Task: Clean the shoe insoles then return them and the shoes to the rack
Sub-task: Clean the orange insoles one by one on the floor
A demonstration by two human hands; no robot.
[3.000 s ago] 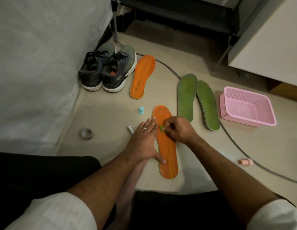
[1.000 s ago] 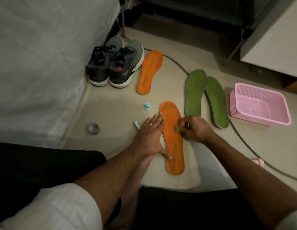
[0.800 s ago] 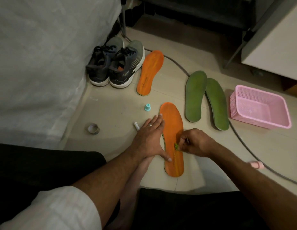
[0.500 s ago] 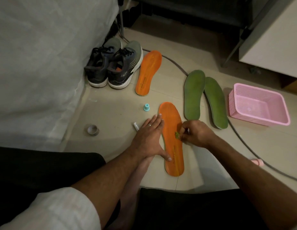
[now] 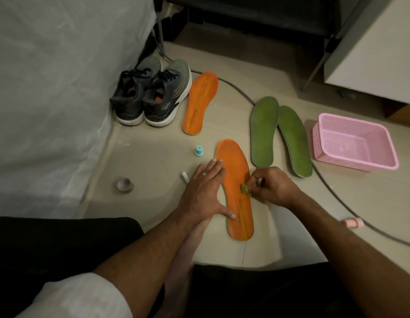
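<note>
Head view: right hand (image 5: 271, 185) pinches a small green scrubber (image 5: 244, 188) against the near orange insole (image 5: 236, 189) on the floor (image 5: 153, 166). Left hand (image 5: 205, 191) lies flat, fingers straight, pressing the insole's left edge. Second orange insole (image 5: 199, 103) beside the shoes (image 5: 151, 92); green insoles (image 5: 279, 134) right, pink basket (image 5: 353, 143) beyond.

Too small and too covered by the right hand's (image 5: 271, 187) curled fingertips to identify: small green scrap (image 5: 244, 188) pinched on the near orange foam insole (image 5: 236, 180); mostly hidden under the flat left hand (image 5: 203, 191): short white stick (image 5: 185, 177).
</note>
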